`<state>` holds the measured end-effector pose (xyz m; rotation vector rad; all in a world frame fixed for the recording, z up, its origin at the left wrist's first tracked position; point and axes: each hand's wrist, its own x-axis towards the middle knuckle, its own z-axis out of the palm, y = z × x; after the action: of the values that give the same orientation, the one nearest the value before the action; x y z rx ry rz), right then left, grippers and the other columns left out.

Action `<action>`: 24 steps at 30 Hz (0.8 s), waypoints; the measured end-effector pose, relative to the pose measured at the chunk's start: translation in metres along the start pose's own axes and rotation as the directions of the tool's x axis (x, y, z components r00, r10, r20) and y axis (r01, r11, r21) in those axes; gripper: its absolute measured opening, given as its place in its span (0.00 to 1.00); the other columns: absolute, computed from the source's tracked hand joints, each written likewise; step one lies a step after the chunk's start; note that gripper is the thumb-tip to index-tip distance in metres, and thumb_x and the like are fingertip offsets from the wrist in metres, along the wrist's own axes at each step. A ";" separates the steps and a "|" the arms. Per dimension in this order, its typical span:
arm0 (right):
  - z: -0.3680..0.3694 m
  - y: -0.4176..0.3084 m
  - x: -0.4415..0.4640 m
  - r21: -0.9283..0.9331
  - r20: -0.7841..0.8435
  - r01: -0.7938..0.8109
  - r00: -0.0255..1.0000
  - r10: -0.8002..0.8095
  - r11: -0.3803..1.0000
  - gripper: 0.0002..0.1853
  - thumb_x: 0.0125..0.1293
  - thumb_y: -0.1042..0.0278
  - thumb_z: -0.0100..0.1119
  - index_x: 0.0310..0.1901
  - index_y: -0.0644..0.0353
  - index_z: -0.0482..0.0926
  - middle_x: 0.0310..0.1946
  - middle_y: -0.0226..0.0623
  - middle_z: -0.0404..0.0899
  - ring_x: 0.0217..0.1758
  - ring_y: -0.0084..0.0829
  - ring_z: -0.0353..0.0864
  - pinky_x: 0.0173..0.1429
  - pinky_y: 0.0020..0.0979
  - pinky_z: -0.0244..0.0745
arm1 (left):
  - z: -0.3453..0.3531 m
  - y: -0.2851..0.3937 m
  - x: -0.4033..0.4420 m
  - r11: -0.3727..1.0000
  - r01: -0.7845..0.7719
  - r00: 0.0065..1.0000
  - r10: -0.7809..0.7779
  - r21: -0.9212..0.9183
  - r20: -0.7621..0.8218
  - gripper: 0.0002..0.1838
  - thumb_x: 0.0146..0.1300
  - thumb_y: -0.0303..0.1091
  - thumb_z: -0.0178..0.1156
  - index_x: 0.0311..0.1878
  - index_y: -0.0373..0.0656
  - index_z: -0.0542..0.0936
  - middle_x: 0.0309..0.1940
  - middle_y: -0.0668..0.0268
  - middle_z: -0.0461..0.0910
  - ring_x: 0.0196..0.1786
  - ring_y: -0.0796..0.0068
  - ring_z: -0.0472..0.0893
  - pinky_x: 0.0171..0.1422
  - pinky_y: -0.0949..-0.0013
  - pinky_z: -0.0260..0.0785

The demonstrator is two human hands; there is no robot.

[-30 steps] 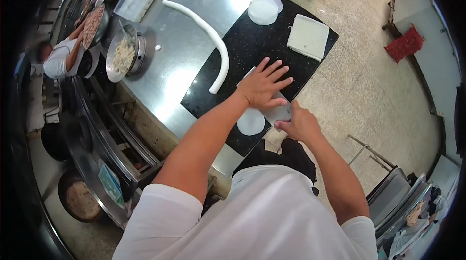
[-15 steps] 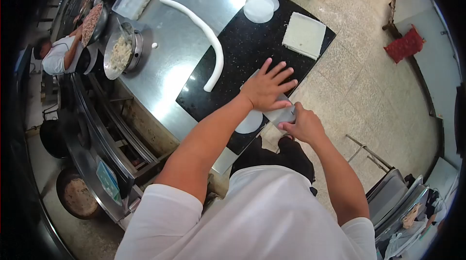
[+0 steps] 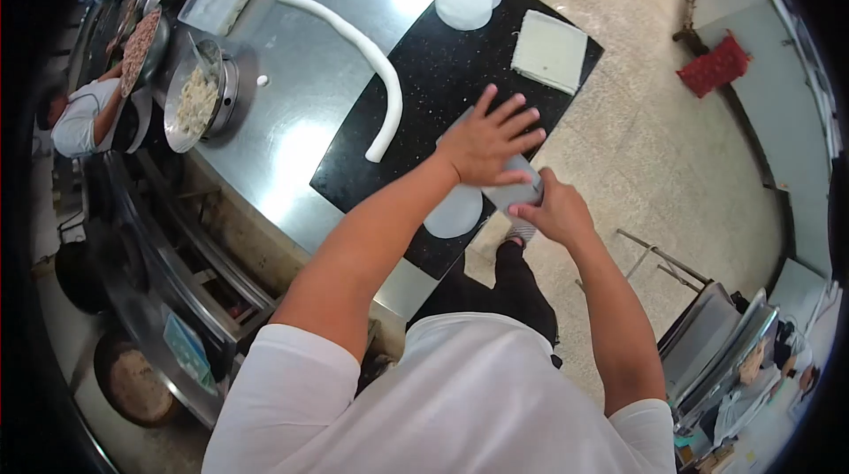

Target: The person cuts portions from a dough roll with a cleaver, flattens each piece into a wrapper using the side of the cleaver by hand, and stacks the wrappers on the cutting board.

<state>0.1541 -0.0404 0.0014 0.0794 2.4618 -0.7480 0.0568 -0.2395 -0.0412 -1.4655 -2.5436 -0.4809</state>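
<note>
Past left hand [image 3: 485,145]: lane between dough rope [image 3: 383,70], stack [image 3: 548,48].

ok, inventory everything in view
Table: 1, silver, upper middle
Slab: 1, black, on table
Dough rope: 1, white, table and slab
Discs: 3, white, on slab
Square stack: 1, whitish, slab's far corner
Lump: 1, white, table
Bowl: 1, silver, table, holding pale mixture
Tray: 1, whitish, table's far left
Co-worker: 1, in white, far left, holding food bowl
Sack: 1, red, right
Pans: 2, dark, lower left
Clutter: uncountable, mixed, lower right
Flat tool: 1, grey, slab's edge
Wearer's shirt: 1, white, bottom
Left hand: 1, bare, over tool
Right hand: 1, bare, gripping tool
</note>
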 end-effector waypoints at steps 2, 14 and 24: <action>0.002 -0.002 -0.011 -0.029 -0.035 -0.018 0.999 0.017 0.999 0.32 0.59 0.48 0.77 0.54 0.62 0.72 0.36 0.56 0.88 0.44 0.59 0.88 0.47 0.53 0.81 | -0.004 -0.002 0.009 1.000 0.024 0.997 -0.022 0.019 -0.079 0.39 0.63 0.70 0.60 0.69 0.54 0.78 0.73 0.59 0.72 0.79 0.52 0.65 0.84 0.37 0.48; 0.068 0.027 -0.184 0.122 -0.033 -0.226 0.972 0.231 0.967 0.25 0.63 0.57 0.74 0.52 0.63 0.73 0.34 0.60 0.85 0.42 0.63 0.86 0.42 0.53 0.78 | -0.043 0.064 -0.096 0.472 0.766 0.629 -0.689 -0.436 0.360 0.19 0.60 0.48 0.73 0.45 0.44 0.84 0.32 0.55 0.86 0.37 0.52 0.87 0.45 0.53 0.78; 0.035 -0.014 -0.001 0.141 -0.105 0.156 0.984 -0.141 0.978 0.19 0.68 0.63 0.68 0.50 0.66 0.70 0.33 0.62 0.84 0.41 0.65 0.85 0.45 0.57 0.78 | -0.053 0.075 -0.105 0.357 0.738 0.458 -0.888 -0.573 0.036 0.20 0.63 0.33 0.69 0.58 0.42 0.82 0.44 0.57 0.83 0.44 0.55 0.84 0.51 0.53 0.77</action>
<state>0.1698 -0.0703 -0.0151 -0.0141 2.5189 -1.0143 0.1734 -0.3082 -0.0090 0.0924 -2.8142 -1.4930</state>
